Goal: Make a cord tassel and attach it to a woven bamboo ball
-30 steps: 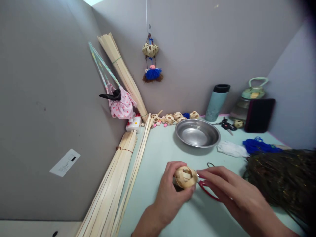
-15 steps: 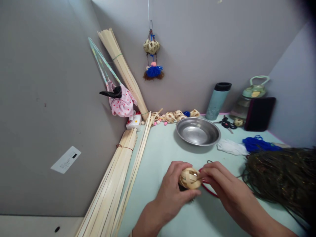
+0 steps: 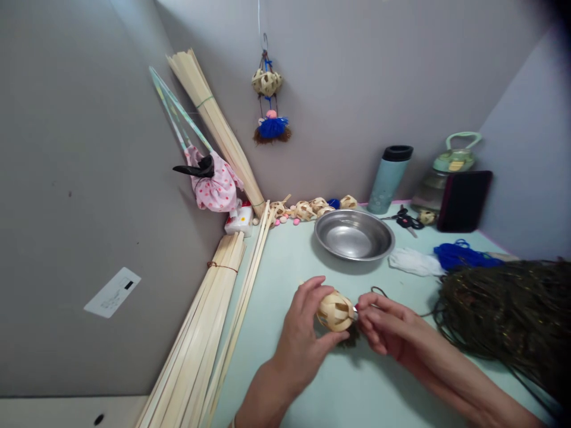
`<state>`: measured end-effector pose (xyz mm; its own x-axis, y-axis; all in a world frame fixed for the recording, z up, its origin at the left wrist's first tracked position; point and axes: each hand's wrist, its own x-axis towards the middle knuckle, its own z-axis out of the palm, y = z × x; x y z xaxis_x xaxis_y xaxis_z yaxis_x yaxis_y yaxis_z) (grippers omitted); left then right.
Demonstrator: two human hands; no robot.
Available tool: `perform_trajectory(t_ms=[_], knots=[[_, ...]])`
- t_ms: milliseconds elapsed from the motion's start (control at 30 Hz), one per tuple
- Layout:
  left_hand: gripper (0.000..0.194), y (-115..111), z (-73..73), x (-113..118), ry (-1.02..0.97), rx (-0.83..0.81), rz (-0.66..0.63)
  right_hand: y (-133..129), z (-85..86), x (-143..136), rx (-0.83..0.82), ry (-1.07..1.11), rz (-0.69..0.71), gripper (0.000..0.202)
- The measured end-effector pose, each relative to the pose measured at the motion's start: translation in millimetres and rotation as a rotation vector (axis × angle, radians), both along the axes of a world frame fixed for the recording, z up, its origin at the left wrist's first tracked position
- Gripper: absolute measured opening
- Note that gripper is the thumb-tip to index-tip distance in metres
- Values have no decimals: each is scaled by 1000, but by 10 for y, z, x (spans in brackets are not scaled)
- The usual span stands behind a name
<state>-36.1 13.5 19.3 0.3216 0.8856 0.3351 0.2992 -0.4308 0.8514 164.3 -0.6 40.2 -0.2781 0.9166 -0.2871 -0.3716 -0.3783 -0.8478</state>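
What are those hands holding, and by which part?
The left hand holds a woven ball, fingers on its upper-left side, thumb along its lower edge. The right hand pinches a red thing, mostly hidden; by which part, I cannot tell.

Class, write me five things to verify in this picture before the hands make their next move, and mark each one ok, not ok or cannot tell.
1. Woven ball steadied: ok; the left hand has it between fingers above and thumb below.
2. Red-and-metal tool fully in sight: not ok; the right hand hides most of it.
3. Tool tip touching the ball: cannot tell; it is too small at the ball's edge.
4. Metal bowl out of the way: ok; it sits beyond both hands, apart from them.
5. Dark cord bundle free of the right forearm: cannot tell; they lie close together.
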Motion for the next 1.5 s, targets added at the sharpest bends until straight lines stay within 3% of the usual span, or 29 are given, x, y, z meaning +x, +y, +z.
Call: perform_trajectory(t_ms=[133,300,500,767,1200,1367,1500], knots=[[59,-18,-14,-9,177,208,5,-7,-131,-25,-70,-16,42,34],[76,-50,-7,20,302,406,-95,-57,-133,-106,-74,2,163,22],[86,-107,14,56,300,359,-188,-47,-123,-143,-75,-5,91,28],[86,-90,14,25,64,300,-159,-30,-280,-94,-52,-86,228,33],[67,-53,-13,31,74,212,21,-47,-261,-126,-122,-96,104,35],[31,-32,14,18,-37,193,238,-40,-265,-102,-205,59,27,34],[9,-1,38,-14,-58,141,388,-20,-281,-82,-188,64,-42,33]])
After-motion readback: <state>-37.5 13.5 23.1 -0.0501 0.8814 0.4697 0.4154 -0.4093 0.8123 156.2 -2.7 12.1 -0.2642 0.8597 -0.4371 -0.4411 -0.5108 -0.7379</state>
